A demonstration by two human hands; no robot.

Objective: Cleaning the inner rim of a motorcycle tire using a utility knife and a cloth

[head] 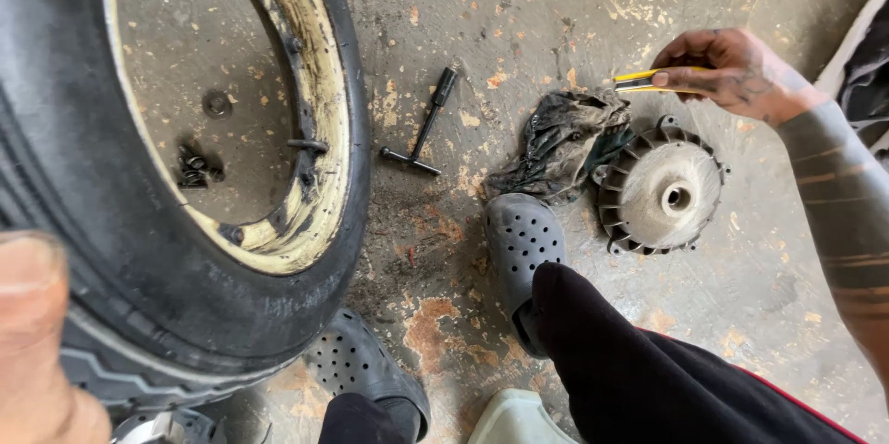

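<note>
Above the dirty rag and finned hub, right hand grip clamps a yellow tool.

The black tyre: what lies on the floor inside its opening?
Inside the black tyre, small dark bolts and a round washer lie on the concrete floor. The tyre wall hides anything beneath it.

we look steeply down from our head at the floor, close over our knees, tyre at left
</note>
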